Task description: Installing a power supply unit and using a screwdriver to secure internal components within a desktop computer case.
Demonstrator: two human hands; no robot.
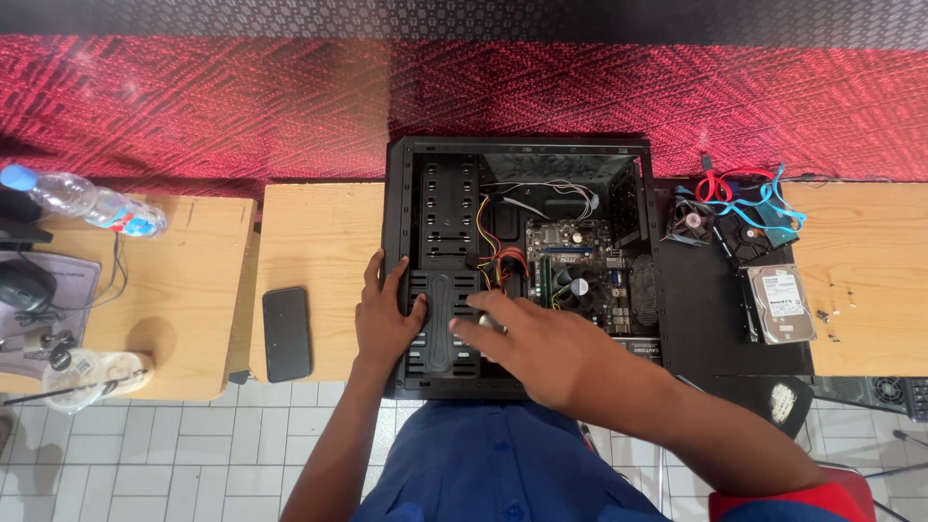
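Between the two wooden desks' edges, right in front of you, lies the open computer case (430,174), a black steel tower on its side with the side panel off. It rests on the middle desk (319,242). Its left half is a column of black drive bays (447,208) with slotted walls; its right half shows the green motherboard (580,261), with a round cooler fan (580,288) on it. Yellow, red and black power leads (493,261) run from the bays toward the board, and thin pale wires (541,193) loop across the upper cavity.

Your left hand (387,319) lies flat on the case's left edge at the lower drive cage (440,333), fingers spread and thumb hooked over the plastic; its grip is loose, pressing rather than closing on anything. Your right hand (536,343) reaches across the lower part of the case, knuckles up, fingers curled around a small pale metallic piece (488,322) at the cage's right side; what that piece is cannot be told, but the grip is closed on it.

Left of the case a black phone (287,333) lies face up on the same desk. Farther left, another desk carries a plastic water bottle (82,203) and a black mouse (24,285). To the right, the black side panel (706,329) bears a loose hard drive (781,304), a small fan (691,220) and red and blue data cables (749,193).
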